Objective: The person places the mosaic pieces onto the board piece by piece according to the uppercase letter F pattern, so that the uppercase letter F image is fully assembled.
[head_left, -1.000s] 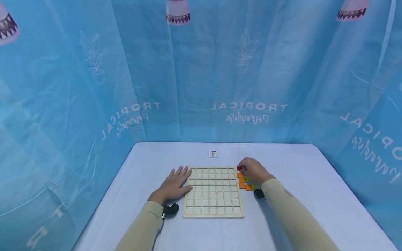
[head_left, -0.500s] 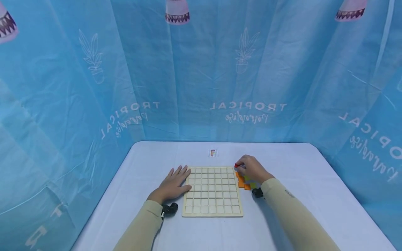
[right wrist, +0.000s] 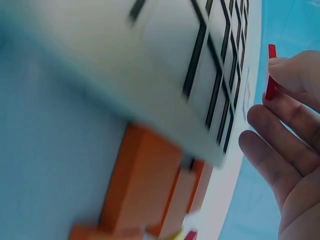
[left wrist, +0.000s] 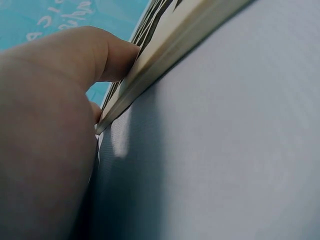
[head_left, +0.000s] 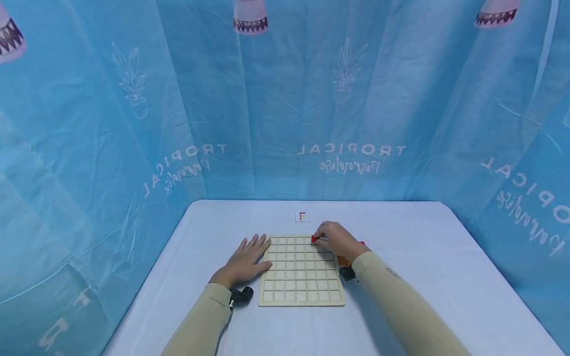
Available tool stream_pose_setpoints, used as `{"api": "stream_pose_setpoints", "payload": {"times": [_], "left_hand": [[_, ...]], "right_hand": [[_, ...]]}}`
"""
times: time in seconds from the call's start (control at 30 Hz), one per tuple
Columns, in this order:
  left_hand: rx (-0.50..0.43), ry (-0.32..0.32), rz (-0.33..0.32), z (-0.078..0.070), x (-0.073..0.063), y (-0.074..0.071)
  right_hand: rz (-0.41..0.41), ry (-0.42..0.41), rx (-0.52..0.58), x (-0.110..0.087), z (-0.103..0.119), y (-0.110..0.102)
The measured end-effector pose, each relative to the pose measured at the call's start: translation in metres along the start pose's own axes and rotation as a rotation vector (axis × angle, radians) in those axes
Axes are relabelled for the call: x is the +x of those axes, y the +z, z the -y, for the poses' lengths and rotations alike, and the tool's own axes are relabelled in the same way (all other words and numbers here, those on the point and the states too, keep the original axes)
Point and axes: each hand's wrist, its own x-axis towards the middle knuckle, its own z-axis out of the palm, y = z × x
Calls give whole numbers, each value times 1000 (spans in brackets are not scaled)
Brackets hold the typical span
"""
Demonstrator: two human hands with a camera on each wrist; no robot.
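Note:
My right hand (head_left: 339, 241) pinches a red square tile (right wrist: 271, 72) between thumb and forefinger, above the far right part of a pale wooden grid board (head_left: 294, 304). In the right wrist view the other fingers are loosely bent and hold nothing. Flat on the board's left edge rests my left hand (head_left: 244, 263), fingers spread, its thumb (left wrist: 120, 59) touching the rim in the left wrist view. Beside the board's right edge lie several orange tiles (right wrist: 140, 175), partly hidden by the right arm in the head view.
A small card (head_left: 302, 216) with a coloured grid pattern lies beyond the board. Another red tile (head_left: 362, 243) shows behind the right hand. The white table (head_left: 222, 217) is enclosed by a blue printed curtain (head_left: 285, 99).
The right hand has picked up the red tile from the pile at the right and carried it left over the board. The left hand stays in place.

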Motion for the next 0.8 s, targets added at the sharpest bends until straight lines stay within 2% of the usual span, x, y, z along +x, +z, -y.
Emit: {"api": "stream_pose_setpoints", "payload": {"times": [0.27,0.47,0.67,0.8], "left_hand": [[-6,-1,11,0,0,-2],[-4,3,14,-1,0,-3],[14,4,14,0,0,-3],[1,6,6,1,-1,-2]], "right_hand": [[65,-103,6,12,25,11],[71,-172,-1,22,37,21],[71,-185,-5,33,44,34],[85,-155,-19,36,46,40]]}}
